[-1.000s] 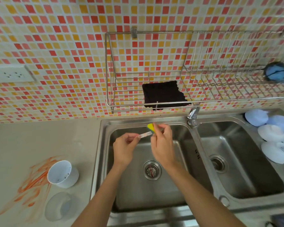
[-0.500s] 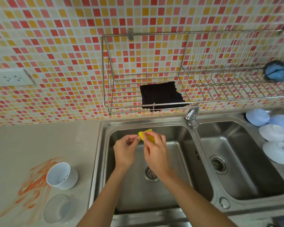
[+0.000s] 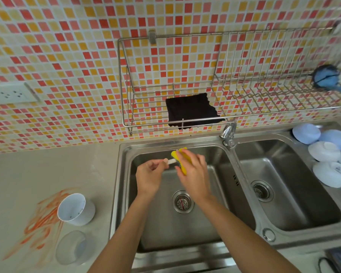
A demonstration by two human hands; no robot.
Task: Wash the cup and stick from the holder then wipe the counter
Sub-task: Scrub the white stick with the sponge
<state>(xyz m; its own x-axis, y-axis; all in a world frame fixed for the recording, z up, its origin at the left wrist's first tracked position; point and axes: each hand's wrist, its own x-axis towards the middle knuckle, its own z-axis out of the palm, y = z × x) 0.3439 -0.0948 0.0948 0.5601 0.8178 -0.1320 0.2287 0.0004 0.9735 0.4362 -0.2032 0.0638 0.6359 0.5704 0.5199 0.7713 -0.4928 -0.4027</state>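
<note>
Your left hand (image 3: pixel 149 177) has its grip pinched on one end of the white stick (image 3: pixel 170 161), holding it over the left sink basin (image 3: pixel 185 229). Your right hand (image 3: pixel 193 172) is clenched around a yellow sponge (image 3: pixel 178 154) folded over the stick's other end. The white cup (image 3: pixel 75 209) sits on the surface (image 3: pixel 47 170) left of the sink, right by the orange smear (image 3: pixel 39 219).

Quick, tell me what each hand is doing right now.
Left hand: closed, pinching one end of the white stick over the sink.
Right hand: closed on the yellow sponge, wrapped around the stick's other end.
</note>
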